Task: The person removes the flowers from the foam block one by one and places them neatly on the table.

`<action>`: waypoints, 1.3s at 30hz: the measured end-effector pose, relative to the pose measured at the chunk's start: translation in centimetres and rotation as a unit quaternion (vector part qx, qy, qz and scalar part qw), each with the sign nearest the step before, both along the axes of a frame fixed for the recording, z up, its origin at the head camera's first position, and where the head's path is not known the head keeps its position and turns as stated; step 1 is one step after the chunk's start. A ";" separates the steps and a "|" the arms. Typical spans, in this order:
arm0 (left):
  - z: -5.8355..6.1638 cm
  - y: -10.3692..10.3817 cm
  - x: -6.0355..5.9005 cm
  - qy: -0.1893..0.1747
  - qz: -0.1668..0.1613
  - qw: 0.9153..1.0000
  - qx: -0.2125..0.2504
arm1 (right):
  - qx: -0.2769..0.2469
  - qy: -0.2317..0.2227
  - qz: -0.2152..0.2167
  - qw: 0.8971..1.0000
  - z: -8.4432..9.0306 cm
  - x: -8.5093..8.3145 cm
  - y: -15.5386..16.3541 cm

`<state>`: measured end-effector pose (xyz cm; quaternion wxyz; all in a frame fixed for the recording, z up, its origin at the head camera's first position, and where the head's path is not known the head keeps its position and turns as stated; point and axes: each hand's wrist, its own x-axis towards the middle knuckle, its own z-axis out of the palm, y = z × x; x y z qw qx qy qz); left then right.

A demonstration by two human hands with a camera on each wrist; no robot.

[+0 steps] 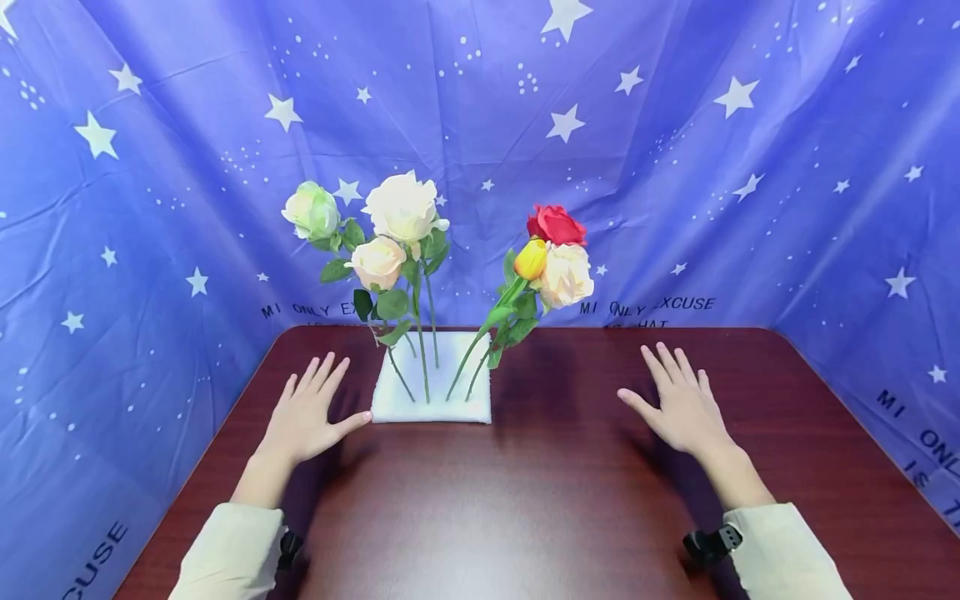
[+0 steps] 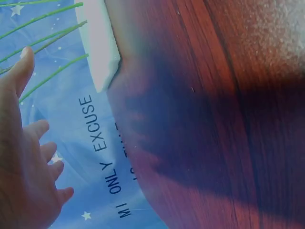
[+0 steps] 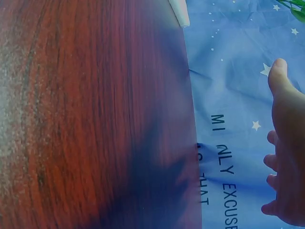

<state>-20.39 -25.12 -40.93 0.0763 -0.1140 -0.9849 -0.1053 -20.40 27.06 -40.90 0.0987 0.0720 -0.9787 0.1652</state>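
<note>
Several artificial flowers stand with their stems in a white foam block [image 1: 450, 412]. On its left side are a large white rose [image 1: 402, 207], a pale green rose [image 1: 311, 210] and a peach rose [image 1: 378, 263]. A red rose [image 1: 557, 225], a yellow tulip [image 1: 531, 259] and a cream rose [image 1: 566, 275] lean together to the right. My left hand [image 1: 303, 417] is spread palm down, holding nothing, its thumb tip right by the block's left edge in the head view. Farther off, my right hand [image 1: 684, 408] hovers with fingers spread, also without any object.
A dark red-brown wooden table [image 1: 465, 517] carries the block near its far edge. Behind and at both sides hangs a blue curtain [image 1: 480, 100] with white stars and printed words. Dark wrist devices [image 1: 712, 544] sit at both sleeves.
</note>
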 end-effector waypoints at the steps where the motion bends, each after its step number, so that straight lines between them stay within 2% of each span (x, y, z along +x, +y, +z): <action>1: -0.1 0.0 -0.1 -0.001 -0.003 1.000 -0.002 | 0.000 0.003 0.002 1.000 -0.1 -0.1 0.0; 12: -0.7 0.4 -1.4 -0.001 -0.045 0.999 0.000 | 0.002 0.011 0.025 1.000 -0.1 -0.5 -1.3; 21: -1.3 0.9 -3.2 0.005 -0.071 0.997 -0.015 | -0.004 0.017 0.053 0.998 0.1 -1.0 -2.7; 29: -2.0 1.1 -4.1 -0.018 -0.085 0.996 -0.016 | -0.044 0.005 0.087 0.995 0.2 -1.8 -4.2; 39: -1.8 1.7 -4.6 -0.044 -0.090 0.995 0.003 | -0.114 0.014 0.131 0.985 -0.1 -2.9 -6.6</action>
